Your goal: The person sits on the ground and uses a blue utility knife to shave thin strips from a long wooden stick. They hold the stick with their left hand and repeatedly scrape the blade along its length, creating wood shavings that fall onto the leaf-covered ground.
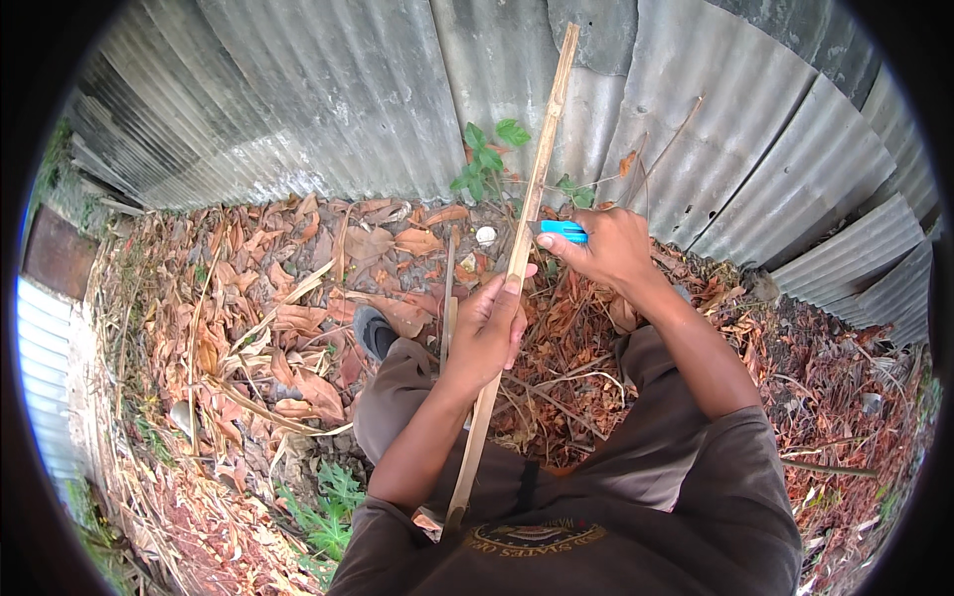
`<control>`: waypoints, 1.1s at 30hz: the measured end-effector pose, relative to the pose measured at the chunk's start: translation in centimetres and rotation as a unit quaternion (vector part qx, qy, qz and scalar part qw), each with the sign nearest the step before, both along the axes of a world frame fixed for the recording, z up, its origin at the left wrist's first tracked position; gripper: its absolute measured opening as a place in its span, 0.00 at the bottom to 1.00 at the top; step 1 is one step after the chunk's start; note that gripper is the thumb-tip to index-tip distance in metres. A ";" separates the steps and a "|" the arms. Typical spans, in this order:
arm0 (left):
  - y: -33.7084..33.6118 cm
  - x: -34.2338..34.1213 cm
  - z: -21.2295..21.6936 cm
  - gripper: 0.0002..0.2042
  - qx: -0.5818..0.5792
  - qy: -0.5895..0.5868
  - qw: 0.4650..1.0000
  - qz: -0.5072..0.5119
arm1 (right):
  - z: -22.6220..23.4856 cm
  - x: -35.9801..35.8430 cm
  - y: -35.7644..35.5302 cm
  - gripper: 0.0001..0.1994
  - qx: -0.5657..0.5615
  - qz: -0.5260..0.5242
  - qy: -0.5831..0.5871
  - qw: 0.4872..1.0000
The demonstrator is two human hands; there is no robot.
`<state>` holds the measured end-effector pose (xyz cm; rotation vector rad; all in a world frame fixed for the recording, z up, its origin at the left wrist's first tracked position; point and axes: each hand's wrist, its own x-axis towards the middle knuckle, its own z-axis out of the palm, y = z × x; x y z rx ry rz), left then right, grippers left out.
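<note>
A long, narrow strip of split wood or bamboo [549, 129] slants from my lap up toward the metal fence, its near end against my shirt. My left hand [490, 323] is closed round the strip at about its middle. Just beyond it, my right hand [608, 245] grips a blue-handled utility knife [563, 231]. The knife's front end meets the right side of the strip; its blade is mostly too small to make out. Both forearms rest near my bent knees.
A corrugated metal fence [328, 99] stands close ahead. Dry leaves [308, 348] cover the ground. A green plant [484, 164] grows at the fence's foot, near a small white round thing [486, 236]. Another thin stick [447, 298] stands left of my left hand. A leafy weed [333, 512] grows at lower left.
</note>
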<state>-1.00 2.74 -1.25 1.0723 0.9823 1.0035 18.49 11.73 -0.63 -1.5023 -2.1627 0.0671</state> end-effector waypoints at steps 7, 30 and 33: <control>0.4 0.4 0.4 0.18 -0.010 -0.019 1.000 0.006 | 0.8 -1.0 -0.3 0.37 0.028 0.017 -0.005 0.999; -0.7 1.1 -0.5 0.19 0.100 0.098 0.990 0.015 | -0.6 1.5 3.2 0.35 0.117 -0.002 -0.030 0.993; -0.6 1.1 -0.7 0.18 0.117 0.119 0.986 0.012 | -1.5 2.1 4.0 0.37 0.147 -0.001 -0.022 0.989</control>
